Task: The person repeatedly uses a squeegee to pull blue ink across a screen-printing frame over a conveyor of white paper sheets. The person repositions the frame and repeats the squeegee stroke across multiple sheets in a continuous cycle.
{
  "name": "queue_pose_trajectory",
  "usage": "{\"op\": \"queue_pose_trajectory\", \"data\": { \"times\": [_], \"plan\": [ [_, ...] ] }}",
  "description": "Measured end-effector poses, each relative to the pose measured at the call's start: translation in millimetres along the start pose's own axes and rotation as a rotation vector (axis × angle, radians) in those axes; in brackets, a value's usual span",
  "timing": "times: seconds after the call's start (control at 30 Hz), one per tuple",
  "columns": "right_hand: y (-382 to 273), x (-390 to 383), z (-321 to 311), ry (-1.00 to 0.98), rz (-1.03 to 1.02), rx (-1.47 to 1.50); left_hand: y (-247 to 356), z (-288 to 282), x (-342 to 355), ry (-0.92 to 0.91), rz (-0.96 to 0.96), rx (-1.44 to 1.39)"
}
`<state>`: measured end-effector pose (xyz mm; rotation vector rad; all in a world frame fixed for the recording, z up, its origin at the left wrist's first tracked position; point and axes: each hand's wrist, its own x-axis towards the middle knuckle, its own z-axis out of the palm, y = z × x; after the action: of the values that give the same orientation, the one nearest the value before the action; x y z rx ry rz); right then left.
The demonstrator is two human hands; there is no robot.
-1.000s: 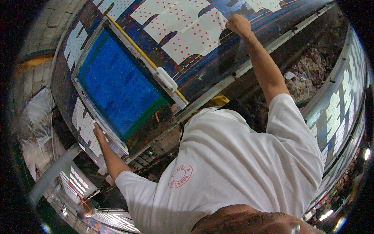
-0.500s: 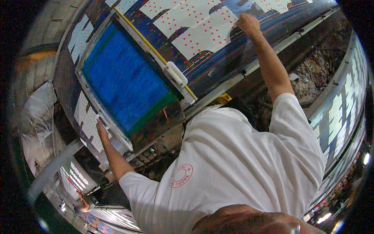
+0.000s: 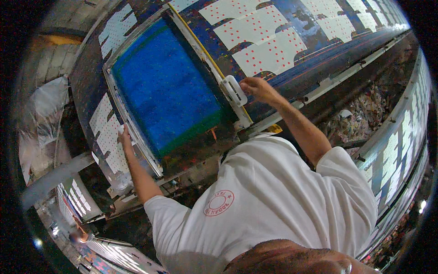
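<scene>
A screen-printing frame (image 3: 175,98) with blue mesh and green margins lies tilted across the long printing table (image 3: 315,75). My left hand (image 3: 124,137) is closed at the frame's left edge; its fingertips are partly hidden. On the frame's right side, a yellow-edged bar carries a white handle (image 3: 234,91). Just right of that handle is my right hand (image 3: 260,89), its fingers loosely bent and apart, holding nothing. White fabric pieces with red dots (image 3: 267,52) lie flat on the table beyond the right hand. More dotted fabric (image 3: 106,132) lies left of the frame.
A metal rail (image 3: 315,93) runs along the table's near edge. Scraps and litter (image 3: 360,116) cover the floor to the right, beside another long table (image 3: 392,146) bearing pale pieces. Clear plastic sheeting (image 3: 48,107) hangs at the left. Another person (image 3: 82,236) is far off at lower left.
My right hand has come down and left from the far dotted fabric to beside the white handle. My left hand stays at the frame's edge. The view has shifted, moving the table rightward in it.
</scene>
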<state>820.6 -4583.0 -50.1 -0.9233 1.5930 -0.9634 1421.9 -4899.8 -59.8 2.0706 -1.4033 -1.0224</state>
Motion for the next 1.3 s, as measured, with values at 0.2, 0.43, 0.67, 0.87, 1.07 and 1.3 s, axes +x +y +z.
{"op": "queue_pose_trajectory", "data": {
  "times": [0.2,0.43,0.67,0.87,1.07,1.3],
  "plan": [
    [-21.1,3.6,26.9,0.009,0.259,0.144,1.8,-7.6,-8.2,-0.089,-0.057,-0.161],
    [-72.0,-18.8,29.6,-0.017,0.150,0.180,3.5,-24.6,-13.9,-0.290,-0.065,-0.566],
    [-100.2,-25.7,-19.4,0.012,-0.005,0.046,58.1,-13.1,-37.6,-0.242,0.198,-0.511],
    [-70.3,-22.9,-137.1,0.108,-0.069,0.127,163.8,68.7,-88.2,-0.341,0.024,-0.715],
    [-25.7,-23.1,-288.7,0.298,-0.052,0.091,235.3,198.0,-170.2,-0.416,0.068,-0.735],
    [13.0,-30.2,-387.6,0.362,-0.016,0.067,264.8,298.3,-237.1,-0.353,0.061,-0.765]
  ]
}}
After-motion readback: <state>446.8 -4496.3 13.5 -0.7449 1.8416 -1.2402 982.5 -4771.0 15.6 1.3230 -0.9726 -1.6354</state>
